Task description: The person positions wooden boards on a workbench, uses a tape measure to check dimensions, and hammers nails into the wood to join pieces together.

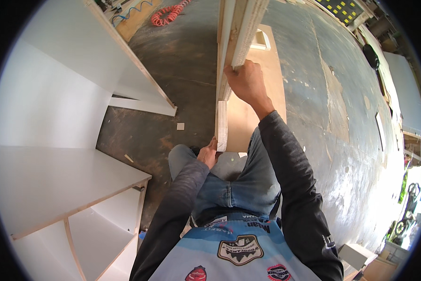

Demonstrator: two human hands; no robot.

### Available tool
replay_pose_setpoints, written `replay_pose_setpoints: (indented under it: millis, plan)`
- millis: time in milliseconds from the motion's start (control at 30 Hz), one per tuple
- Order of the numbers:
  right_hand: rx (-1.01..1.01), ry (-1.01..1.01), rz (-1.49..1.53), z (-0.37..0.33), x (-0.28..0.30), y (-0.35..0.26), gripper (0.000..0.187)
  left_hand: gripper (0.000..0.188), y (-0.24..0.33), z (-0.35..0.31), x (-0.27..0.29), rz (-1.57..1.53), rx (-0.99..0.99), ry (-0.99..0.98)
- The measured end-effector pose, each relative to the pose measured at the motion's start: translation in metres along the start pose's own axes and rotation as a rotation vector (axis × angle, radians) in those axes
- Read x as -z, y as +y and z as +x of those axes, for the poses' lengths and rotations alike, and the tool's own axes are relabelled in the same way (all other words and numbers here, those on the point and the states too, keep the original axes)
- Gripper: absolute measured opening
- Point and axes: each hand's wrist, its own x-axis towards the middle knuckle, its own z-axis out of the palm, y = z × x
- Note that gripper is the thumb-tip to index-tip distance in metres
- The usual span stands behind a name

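Observation:
A long plywood piece with white faces and pale, layered edges stands between my knees and runs away from me. My right hand is closed over its upper edge, the fingers curled out of sight behind the wood. Low at the near end, beside a short lighter plywood strip, my left hand grips the bottom corner; its fingertips are partly hidden. Just right of the plywood piece lies a light-brown wooden panel, with a small white-framed opening near its far end.
White cabinet carcasses fill the left side. A loose white square and a wood scrap lie on the dark, worn floor. A coiled red hose rests at the far left. Boards line the right wall.

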Motion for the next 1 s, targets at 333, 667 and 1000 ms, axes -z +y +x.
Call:
replay_pose_setpoints:
  millis: [333,667,1000]
  plan:
    - [0.024,-0.025,-0.003,0.004,-0.007,-0.009,0.031,0.047,0.013,0.001,0.012,0.033,0.035,-0.016]
    - [0.058,0.008,-0.023,0.004,-0.017,-0.014,0.036,0.047,0.011,0.002,0.011,-0.011,0.055,-0.038]
    - [0.067,0.028,0.004,0.0,-0.011,-0.012,0.026,0.043,0.014,0.002,0.015,0.012,-0.017,0.008]
